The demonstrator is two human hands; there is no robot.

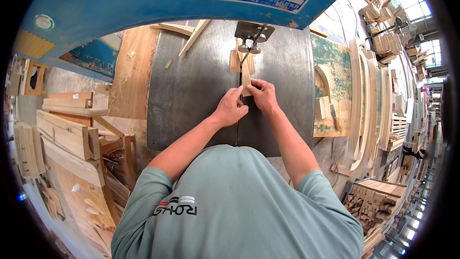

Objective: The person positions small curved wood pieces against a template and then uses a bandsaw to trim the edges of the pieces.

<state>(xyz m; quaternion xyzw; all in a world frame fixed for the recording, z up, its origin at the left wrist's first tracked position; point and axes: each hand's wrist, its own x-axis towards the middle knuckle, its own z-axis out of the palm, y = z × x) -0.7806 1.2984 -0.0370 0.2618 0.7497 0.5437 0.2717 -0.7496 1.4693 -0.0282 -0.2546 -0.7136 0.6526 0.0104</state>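
Note:
A narrow, pale wood strip [246, 74] lies on the grey metal table [201, 76] of a band saw, pointing away from me along the thin blade. My right hand [263, 96] pinches its near end from the right, thumb and fingers closed on it. From the left, my left hand [230, 108] is half curled, with its fingertips against the strip's near left side; its thumb is apart from the wood. Above the far part of the strip hangs the saw's metal blade guide [250, 43] with round knobs. A small wooden plate [235, 61] sits around the blade.
The blue saw frame [143, 0] arches over the far side. Loose wood offcuts [194, 37] lie at the table's far left. Stacked boards [67, 134] stand at left. On the right are a worn green-painted board [330, 52], curved wooden parts [357, 105] and a pile of blocks [373, 201].

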